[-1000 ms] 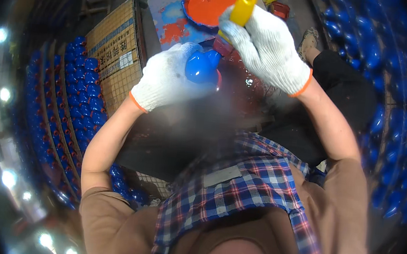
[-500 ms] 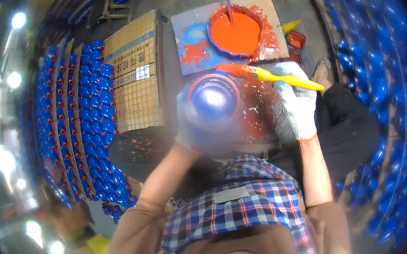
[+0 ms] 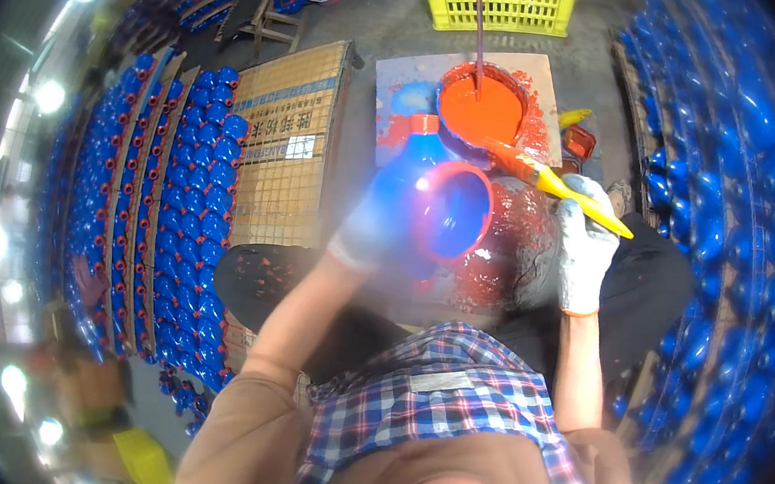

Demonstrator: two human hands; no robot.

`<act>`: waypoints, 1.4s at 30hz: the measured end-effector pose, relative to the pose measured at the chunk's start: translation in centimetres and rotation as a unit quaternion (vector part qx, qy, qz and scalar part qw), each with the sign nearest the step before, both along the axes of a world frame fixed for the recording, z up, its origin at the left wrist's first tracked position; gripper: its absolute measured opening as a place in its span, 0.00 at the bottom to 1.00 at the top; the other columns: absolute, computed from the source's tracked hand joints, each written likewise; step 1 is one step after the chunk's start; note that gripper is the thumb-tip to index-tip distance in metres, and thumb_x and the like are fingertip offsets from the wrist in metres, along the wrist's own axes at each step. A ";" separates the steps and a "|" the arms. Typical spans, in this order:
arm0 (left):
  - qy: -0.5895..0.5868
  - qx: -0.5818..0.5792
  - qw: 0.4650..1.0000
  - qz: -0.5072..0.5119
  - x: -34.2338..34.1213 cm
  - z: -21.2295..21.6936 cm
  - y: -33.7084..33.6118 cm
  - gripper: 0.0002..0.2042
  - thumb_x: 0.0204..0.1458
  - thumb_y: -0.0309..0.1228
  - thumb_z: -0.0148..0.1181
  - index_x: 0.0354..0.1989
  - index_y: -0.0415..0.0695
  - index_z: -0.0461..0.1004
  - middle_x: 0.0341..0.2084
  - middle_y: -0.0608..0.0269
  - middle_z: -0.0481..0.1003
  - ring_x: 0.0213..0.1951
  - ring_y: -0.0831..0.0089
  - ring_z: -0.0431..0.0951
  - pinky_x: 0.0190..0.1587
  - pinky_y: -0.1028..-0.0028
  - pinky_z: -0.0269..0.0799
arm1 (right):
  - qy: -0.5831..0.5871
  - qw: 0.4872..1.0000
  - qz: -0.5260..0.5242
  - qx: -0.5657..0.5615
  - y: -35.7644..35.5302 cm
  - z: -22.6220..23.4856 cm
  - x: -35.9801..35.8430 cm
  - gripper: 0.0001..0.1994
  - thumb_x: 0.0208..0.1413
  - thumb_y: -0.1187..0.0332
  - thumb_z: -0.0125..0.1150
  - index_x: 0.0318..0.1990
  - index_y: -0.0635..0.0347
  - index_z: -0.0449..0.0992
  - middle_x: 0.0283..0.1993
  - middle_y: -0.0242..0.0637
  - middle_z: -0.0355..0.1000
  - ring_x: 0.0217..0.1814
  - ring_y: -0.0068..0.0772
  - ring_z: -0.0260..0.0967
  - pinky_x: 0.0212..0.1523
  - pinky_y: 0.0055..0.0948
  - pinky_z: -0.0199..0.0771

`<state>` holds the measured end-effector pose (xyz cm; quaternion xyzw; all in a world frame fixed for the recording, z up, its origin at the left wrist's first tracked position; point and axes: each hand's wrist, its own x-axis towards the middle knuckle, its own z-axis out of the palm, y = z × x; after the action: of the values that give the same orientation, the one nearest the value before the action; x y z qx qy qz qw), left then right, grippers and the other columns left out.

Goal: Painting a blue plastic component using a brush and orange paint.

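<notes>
Lowered since the earlier frame: blue vessel (image 3: 443, 212), red rim facing the camera, gripped in closed left hand (image 3: 372, 226). Right hand (image 3: 584, 246) fisted round yellow-handled brush (image 3: 554, 184), bristles at the orange paint basin (image 3: 482, 108). Blue pieces (image 3: 190, 193) crowd both sides; room only centrally.

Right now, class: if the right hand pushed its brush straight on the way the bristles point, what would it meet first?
Probably the rim of the orange paint bucket. The right hand holds the yellow-handled brush with its bristles aimed up-left, close to that rim. Depth is unclear, so it might pass above.
</notes>
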<state>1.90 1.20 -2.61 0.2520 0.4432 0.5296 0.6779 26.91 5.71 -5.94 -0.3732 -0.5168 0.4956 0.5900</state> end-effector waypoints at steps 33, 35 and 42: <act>-0.028 0.043 0.991 0.127 -2.1 -0.2 0.5 0.40 0.52 0.67 0.39 0.59 0.43 0.62 0.43 0.46 0.74 0.26 0.58 0.74 0.21 0.68 0.73 | -0.002 0.980 0.116 0.163 1.3 6.4 -5.4 0.15 0.51 0.86 0.60 0.47 0.67 0.74 0.47 0.38 0.70 0.49 0.27 0.70 0.49 0.21 0.70; 0.102 0.069 0.985 0.122 -2.1 -0.2 0.7 0.40 0.50 0.68 0.40 0.58 0.43 0.63 0.38 0.46 0.74 0.19 0.63 0.70 0.15 0.72 0.67 | -0.020 0.977 0.127 0.171 1.8 6.8 -5.8 0.15 0.51 0.86 0.60 0.47 0.67 0.74 0.46 0.38 0.70 0.48 0.27 0.70 0.48 0.21 0.70; -0.375 -0.008 0.926 0.047 -5.9 1.8 1.0 0.35 0.53 0.63 0.41 0.54 0.42 0.64 0.36 0.51 0.74 0.22 0.65 0.72 0.18 0.73 0.66 | -0.131 0.964 0.069 0.220 1.9 7.8 -6.7 0.13 0.49 0.84 0.63 0.44 0.66 0.76 0.43 0.38 0.72 0.46 0.29 0.71 0.46 0.23 0.70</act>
<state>-3.99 2.23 -0.83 0.0087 0.1720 0.6130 0.7711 20.25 7.60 1.83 -0.2595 -0.7105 0.3557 0.5489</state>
